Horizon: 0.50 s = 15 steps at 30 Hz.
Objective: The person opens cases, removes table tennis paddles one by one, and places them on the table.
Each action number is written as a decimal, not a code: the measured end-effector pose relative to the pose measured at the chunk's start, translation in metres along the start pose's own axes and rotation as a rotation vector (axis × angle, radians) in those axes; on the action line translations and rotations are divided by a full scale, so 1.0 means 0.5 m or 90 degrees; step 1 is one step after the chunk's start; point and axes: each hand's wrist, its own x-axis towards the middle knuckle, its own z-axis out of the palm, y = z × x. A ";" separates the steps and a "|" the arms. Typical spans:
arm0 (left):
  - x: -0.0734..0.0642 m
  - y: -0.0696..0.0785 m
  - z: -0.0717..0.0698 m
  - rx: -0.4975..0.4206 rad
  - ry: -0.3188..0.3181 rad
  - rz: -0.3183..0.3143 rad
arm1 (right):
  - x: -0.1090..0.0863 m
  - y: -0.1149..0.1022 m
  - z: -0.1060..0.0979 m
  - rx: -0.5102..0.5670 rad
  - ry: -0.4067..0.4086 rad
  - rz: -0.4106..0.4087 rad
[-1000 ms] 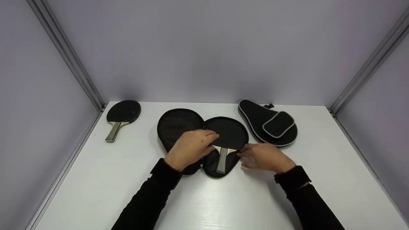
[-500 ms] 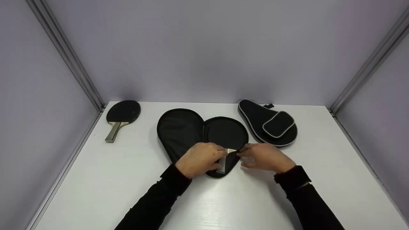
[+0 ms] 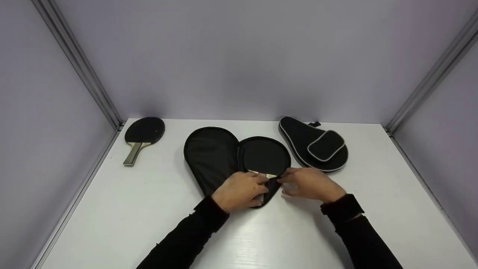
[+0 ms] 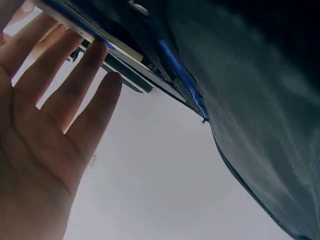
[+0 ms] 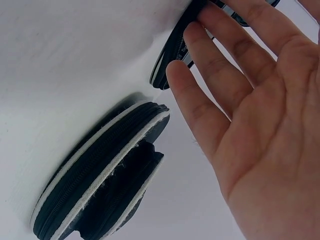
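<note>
A black pear-shaped table tennis bat case (image 3: 211, 153) lies unzipped on the white table, its two halves spread side by side. In the right half rests a table tennis bat (image 3: 266, 157) with a black face, its handle toward the person. My left hand (image 3: 241, 190) lies over that handle and covers most of it; the left wrist view has its fairly straight fingers with their tips against the bat's pale wooden edge (image 4: 125, 49). At the right rim of the case, my right hand (image 3: 313, 184) touches the edge with extended fingertips.
A second table tennis bat (image 3: 145, 130) lies at the back left. Behind my right hand is a closed black case (image 3: 297, 132) with white piping and a small pouch (image 3: 326, 145) on top. Grey-white walls enclose the table (image 3: 123, 213) on three sides.
My left hand has moved from the bat's face and the case's middle down toward the person, onto the handle. The right hand has stayed at the rim.
</note>
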 end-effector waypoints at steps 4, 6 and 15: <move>0.000 0.007 0.005 0.004 0.006 -0.002 | 0.000 -0.001 0.000 -0.002 -0.003 0.002; 0.002 0.010 0.007 -0.004 0.020 0.000 | 0.000 -0.001 0.000 -0.003 -0.004 0.000; 0.011 0.005 0.013 0.083 0.064 0.040 | 0.000 0.001 0.004 -0.005 0.004 -0.014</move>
